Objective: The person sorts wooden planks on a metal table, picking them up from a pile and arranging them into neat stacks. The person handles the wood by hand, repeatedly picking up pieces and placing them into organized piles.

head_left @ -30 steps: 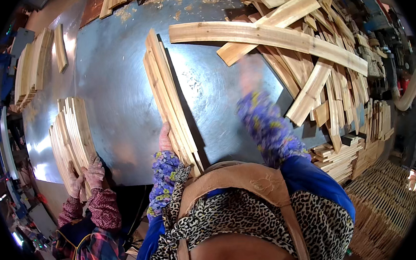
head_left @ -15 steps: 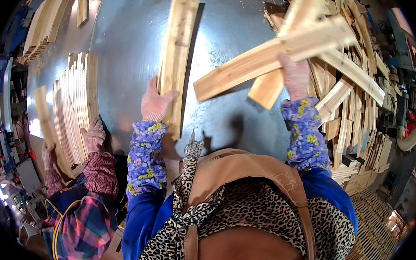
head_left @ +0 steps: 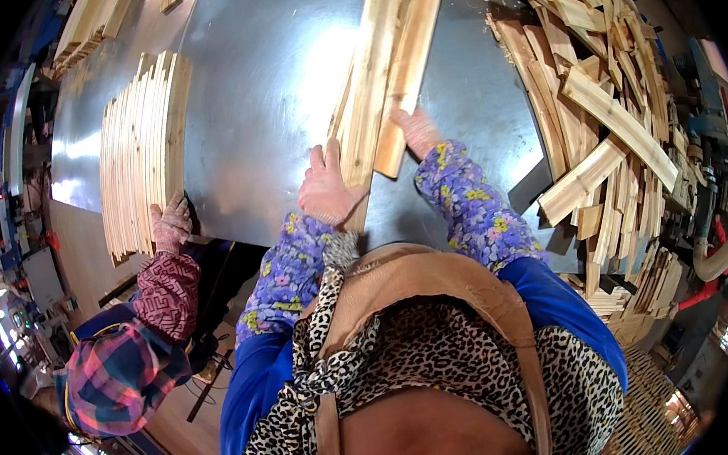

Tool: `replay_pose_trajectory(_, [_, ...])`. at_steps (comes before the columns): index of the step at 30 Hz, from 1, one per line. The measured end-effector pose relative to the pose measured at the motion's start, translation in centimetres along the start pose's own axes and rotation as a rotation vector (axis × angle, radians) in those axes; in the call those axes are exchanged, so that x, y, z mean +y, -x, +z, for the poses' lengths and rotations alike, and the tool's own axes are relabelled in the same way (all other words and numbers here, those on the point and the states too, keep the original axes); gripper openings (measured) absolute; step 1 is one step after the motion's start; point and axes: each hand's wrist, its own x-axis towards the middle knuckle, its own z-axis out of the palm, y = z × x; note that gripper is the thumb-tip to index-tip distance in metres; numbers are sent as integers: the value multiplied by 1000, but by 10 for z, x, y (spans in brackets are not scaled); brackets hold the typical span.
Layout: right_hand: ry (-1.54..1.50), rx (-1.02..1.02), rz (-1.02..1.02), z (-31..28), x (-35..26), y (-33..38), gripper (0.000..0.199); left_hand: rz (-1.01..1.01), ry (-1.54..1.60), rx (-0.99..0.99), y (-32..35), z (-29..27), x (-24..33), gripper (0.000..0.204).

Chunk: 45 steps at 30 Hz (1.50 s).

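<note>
Two wooden boards lie side by side on the metal tabletop in front of me, running away lengthwise. My left hand [head_left: 327, 188], in a pale glove, rests against the left edge of the left boards [head_left: 372, 81], its fingers stretched out and the thumb near the boards' close end. Those boards seem to be more than one piece laid together. My right hand [head_left: 418, 132], gloved too, grips the right edge of the right board [head_left: 409, 75], with fingertips on its top. The two sets lie nearly parallel, a narrow gap between them at the far part.
At the right, a jumbled heap of wooden boards [head_left: 616, 129] covers the table's side. A row of strips [head_left: 138, 149] stands on the left, where a co-worker's gloved hand [head_left: 170, 224] touches it. More boards [head_left: 93, 27] lie far left. The metal tabletop [head_left: 248, 109] stretches between.
My right hand has brought a board leftward from the heap to beside the others. The left boards appear farther right, and my left hand's fingers have straightened. The co-worker's loose strip has left view.
</note>
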Motion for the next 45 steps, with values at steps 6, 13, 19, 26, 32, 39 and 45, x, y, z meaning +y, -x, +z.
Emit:
replay_pose_trajectory(6, [-378, 107, 4, -21, 9, 32, 47, 56, 930, 22, -31, 34, -59, 102])
replay_pose_trajectory(13, [-74, -312, -130, 58, -42, 115, 84, -431, 2161, -403, 0, 41, -68, 56])
replay_pose_trajectory(19, [304, -400, -199, 147, -24, 92, 80, -295, 959, 283, 2, 63, -169, 48])
replay_pose_trajectory(26, [668, -617, 30, 290, -118, 109, 92, -571, 40, 226, 75, -78, -191, 66])
replay_pose_trajectory(32, [629, -916, -140, 407, -154, 95, 83, -406, -409, 588, 92, -86, -274, 90])
replay_pose_trajectory(39, [223, -606, 78, 243, -99, 33, 51, -565, -462, 472, 78, -77, -303, 101])
replay_pose_trajectory(45, [-771, 438, 321, -84, 20, 1, 44, -600, -349, 460, 72, -112, -265, 97])
